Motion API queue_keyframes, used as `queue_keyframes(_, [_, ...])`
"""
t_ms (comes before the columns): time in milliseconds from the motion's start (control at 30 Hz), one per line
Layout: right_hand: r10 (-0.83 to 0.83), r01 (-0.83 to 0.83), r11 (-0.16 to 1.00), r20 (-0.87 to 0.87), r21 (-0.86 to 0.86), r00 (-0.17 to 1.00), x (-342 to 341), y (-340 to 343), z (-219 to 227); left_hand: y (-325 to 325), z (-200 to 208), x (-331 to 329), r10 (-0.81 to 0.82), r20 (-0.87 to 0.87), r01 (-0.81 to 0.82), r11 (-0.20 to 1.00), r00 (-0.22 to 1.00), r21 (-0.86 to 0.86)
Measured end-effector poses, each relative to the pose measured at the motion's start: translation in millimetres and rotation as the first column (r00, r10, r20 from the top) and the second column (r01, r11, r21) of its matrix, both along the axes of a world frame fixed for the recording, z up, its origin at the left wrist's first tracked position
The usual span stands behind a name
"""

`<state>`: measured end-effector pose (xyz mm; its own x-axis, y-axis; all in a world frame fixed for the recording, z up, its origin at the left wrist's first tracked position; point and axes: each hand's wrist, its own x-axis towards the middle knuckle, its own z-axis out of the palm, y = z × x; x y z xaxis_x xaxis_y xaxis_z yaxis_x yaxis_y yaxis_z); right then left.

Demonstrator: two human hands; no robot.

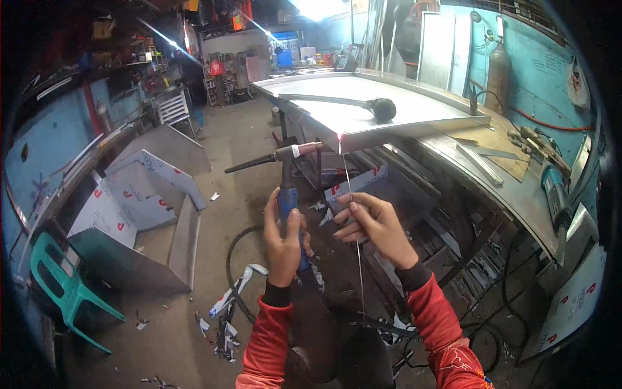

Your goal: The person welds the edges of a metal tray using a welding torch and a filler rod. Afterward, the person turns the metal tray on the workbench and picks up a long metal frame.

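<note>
My left hand (285, 243) is wrapped round the blue handle of a TIG welding torch (295, 153). The torch stands upright, its copper-coloured nozzle pointing right toward the near corner of a shallow sheet-metal tray (421, 127). A small spot at that corner glows pinkish red. Below the corner, my right hand (381, 225) pinches a thin filler rod (346, 170) between thumb and fingers. The rod runs nearly vertical, its upper end close to the glowing corner and its lower end hanging below the hand. Whether rod and corner touch, I cannot tell.
A long-handled tool with a round black head (383, 110) lies on the tray. An angle grinder (555, 194) rests at the workbench's right edge. Left are a folded sheet-metal box (129, 259) and green plastic chair (61, 282). Cable (232, 266) and scraps lie on the floor.
</note>
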<state>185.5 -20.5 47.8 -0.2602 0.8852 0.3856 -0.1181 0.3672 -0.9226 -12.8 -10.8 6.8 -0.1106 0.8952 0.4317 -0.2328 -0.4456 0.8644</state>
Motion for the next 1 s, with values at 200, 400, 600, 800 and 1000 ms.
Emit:
queue_keyframes(200, [0.067,-0.078,0.989,-0.091,-0.123,0.994,11.7,-1.5,2.5,-2.8,1.6,3.7,-0.009,-0.021,0.01,0.999,1.0,0.044])
queue_keyframes(400, [0.019,-0.019,0.997,0.008,0.075,1.0,1.5,26.3,-17.3,-3.7,-1.7,19.8,-0.07,0.02,0.068,0.995,0.997,0.078])
queue_keyframes(600, [-0.013,0.012,0.998,0.002,0.059,1.0,-0.9,25.6,-21.0,0.3,-3.4,19.8,-0.055,0.021,0.053,0.995,0.998,0.079])
queue_keyframes(800, [0.001,-0.001,1.0,0.017,0.001,1.0,1.7,16.6,-12.8,1.9,-3.4,19.5,-0.062,0.002,0.062,0.996,0.998,0.061])
queue_keyframes(1000, [0.003,-0.003,1.0,0.002,-0.016,1.0,1.8,22.3,-17.9,-1.0,-3.0,21.0,-0.072,0.018,0.071,0.996,0.997,0.055])
